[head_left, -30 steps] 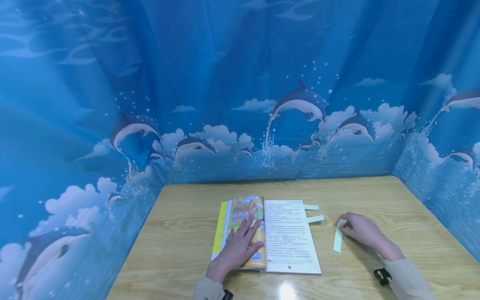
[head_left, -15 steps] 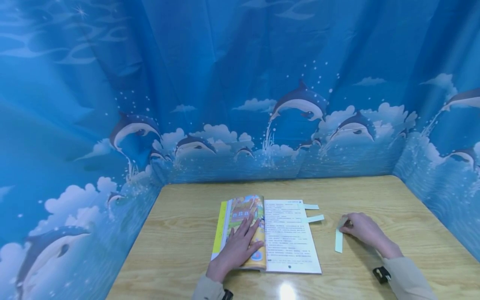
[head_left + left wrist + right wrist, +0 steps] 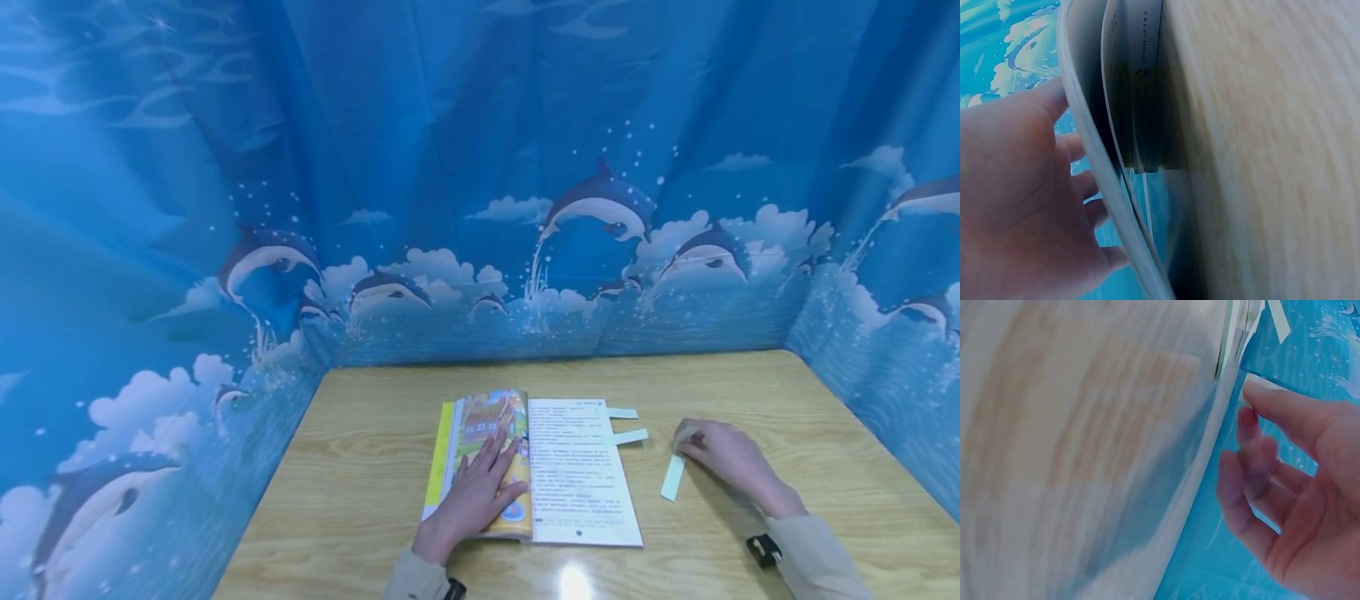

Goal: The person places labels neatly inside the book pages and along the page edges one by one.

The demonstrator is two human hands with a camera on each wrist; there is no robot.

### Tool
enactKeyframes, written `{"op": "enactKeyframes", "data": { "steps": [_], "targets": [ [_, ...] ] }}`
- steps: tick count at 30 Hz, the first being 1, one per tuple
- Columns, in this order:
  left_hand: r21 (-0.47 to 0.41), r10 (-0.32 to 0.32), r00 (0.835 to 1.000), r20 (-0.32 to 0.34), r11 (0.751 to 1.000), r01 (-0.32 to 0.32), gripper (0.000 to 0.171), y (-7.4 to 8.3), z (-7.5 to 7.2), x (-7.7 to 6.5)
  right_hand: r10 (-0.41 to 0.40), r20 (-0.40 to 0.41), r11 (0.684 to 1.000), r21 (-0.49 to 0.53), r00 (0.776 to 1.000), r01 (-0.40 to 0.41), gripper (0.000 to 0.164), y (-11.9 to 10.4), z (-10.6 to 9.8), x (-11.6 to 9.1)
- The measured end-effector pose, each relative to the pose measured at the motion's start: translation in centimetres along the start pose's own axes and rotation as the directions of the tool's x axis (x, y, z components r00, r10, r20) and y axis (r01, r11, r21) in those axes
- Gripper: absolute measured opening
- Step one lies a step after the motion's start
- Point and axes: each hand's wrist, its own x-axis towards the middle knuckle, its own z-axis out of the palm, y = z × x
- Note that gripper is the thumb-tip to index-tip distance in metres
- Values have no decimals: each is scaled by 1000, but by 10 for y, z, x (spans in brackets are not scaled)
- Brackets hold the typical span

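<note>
Beside the open book [image 3: 581, 483] on the bench [image 3: 360, 442], the right hand [image 3: 720, 452] pinches a pale green strip [image 3: 673, 477], its lower end now swung nearer the book yet still apart; the left hand [image 3: 472, 498] lies with straight fingers [image 3: 489, 457] on the picture page [image 3: 483, 410].

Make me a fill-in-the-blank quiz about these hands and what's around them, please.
____ paper strips stick out from the open book.
The left hand rests on the book's ____ page, not its right one.
The right hand pinches a loose strip to the ____ of the book.
The curtain behind the table shows leaping ____.

Missing words: two; left; right; dolphins.
</note>
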Motion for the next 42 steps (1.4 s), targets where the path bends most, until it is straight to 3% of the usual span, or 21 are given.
{"op": "enactKeyframes", "data": {
  "steps": [3, 7, 15, 18, 21, 30, 36, 42],
  "targets": [
    [6, 0, 1000, 0, 1000, 0, 71, 0, 0, 0, 26, -39, 1000, -2, 999, -26, 4, -2, -3, -2],
    [7, 4, 1000, -4, 1000, -3, 71, 1, 0, 0, 85, -57, 994, 68, 995, -81, 12, -8, -6, -3],
    [19, -4, 1000, -3, 1000, 4, 70, 0, 0, 1, 164, 15, 953, 257, 986, -162, 19, -29, -7, -2],
    [20, -13, 1000, 0, 1000, 13, 71, 0, 1, 1, 193, 53, 936, 290, 980, -200, 30, -37, -7, -3],
    [21, -17, 1000, 4, 1000, 17, 71, 0, 1, 2, 223, 61, 928, 293, 973, -231, 29, -44, -6, -3],
    [30, -25, 1000, 19, 999, 25, 71, -1, 2, 3, 212, 15, 914, 350, 977, -204, 19, -56, 1, -3],
    [29, -34, 999, 25, 999, 33, 71, -1, 1, 4, 198, 38, 890, 411, 979, -196, 10, -64, 9, 0],
    [24, -31, 999, 19, 999, 30, 71, -1, 1, 3, 219, 62, 889, 397, 974, -226, 8, -73, 17, 4]
  ]
}}
